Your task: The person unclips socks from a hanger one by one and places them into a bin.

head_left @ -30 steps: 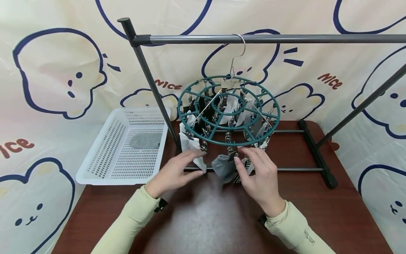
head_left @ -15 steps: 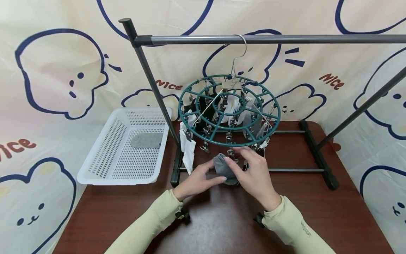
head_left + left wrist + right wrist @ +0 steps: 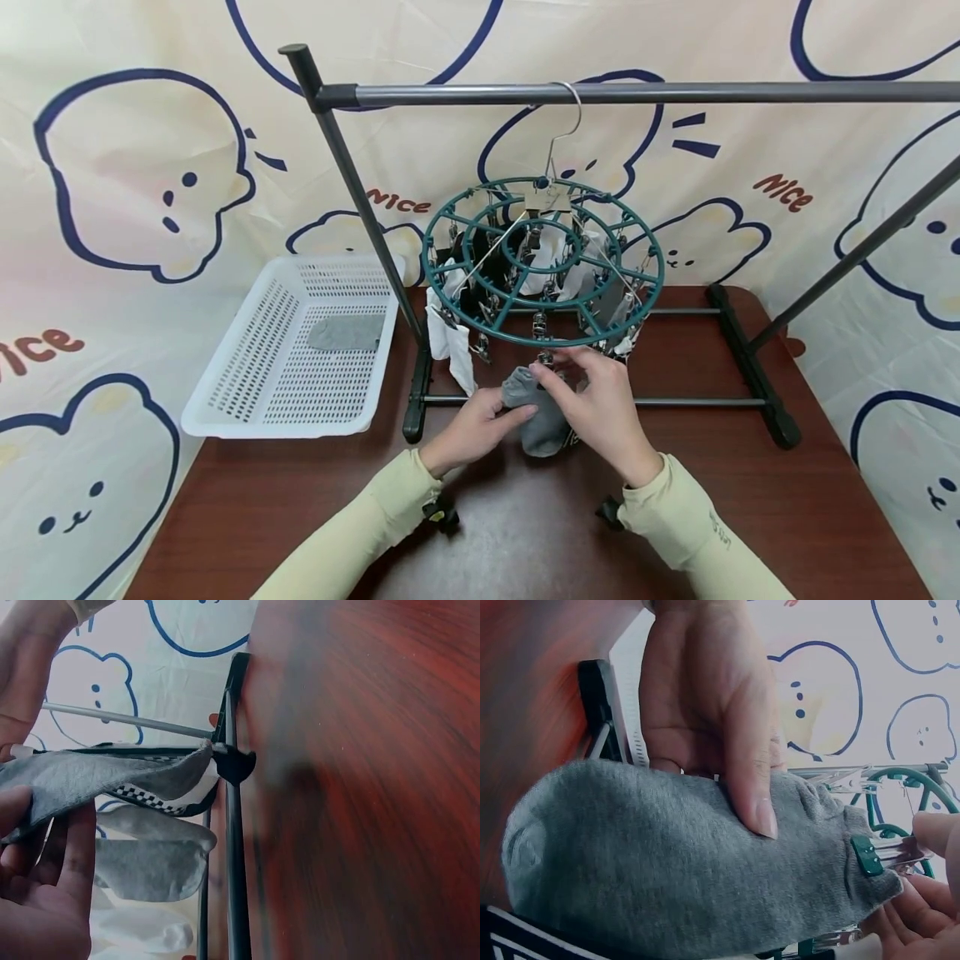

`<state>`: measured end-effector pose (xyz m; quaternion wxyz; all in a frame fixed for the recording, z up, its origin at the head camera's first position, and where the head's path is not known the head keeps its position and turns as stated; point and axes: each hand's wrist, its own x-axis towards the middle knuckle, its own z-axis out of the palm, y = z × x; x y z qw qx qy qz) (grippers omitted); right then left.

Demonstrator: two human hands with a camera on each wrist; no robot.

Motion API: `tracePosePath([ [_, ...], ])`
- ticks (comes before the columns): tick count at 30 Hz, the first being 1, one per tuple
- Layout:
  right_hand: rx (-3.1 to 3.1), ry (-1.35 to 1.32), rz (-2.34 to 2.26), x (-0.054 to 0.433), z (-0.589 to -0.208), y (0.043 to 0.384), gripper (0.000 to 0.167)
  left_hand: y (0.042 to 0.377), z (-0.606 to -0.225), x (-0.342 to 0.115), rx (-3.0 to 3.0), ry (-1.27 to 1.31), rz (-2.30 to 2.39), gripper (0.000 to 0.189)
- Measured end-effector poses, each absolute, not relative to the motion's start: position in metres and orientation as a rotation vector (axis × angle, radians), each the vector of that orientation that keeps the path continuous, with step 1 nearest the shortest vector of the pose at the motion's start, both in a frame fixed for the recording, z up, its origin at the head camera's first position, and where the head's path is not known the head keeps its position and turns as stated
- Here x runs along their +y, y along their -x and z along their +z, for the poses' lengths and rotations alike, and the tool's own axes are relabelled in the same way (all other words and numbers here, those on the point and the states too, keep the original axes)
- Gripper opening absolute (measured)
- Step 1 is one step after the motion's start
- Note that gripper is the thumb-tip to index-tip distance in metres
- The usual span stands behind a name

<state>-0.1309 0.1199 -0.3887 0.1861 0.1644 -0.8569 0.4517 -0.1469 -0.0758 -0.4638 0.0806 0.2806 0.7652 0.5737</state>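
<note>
Under the near edge of the hanger [image 3: 516, 297], I am pinching the sock [image 3: 682, 862] with the left hand [image 3: 476, 425] and its clip [image 3: 868, 856] with the right hand [image 3: 603, 404], judging slack fabric safest while working it.

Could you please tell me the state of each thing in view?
Left hand: pinching the held sock
Held sock: closed end down
Right hand: pinching the metal clip
Metal clip: at the sock's cuff; open or shut unclear
Green hanger: hung from the rail, bearing other socks
White basket: upright
Loose gray sock: flat in the basket
</note>
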Motion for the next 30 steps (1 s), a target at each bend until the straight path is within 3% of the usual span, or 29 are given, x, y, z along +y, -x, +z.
tracePosePath([
  [30,-2.187,-0.540,1.471,0.116,-0.396,0.136,0.014,0.148,-0.458,-0.085,2.334,-0.814,1.613,0.021],
])
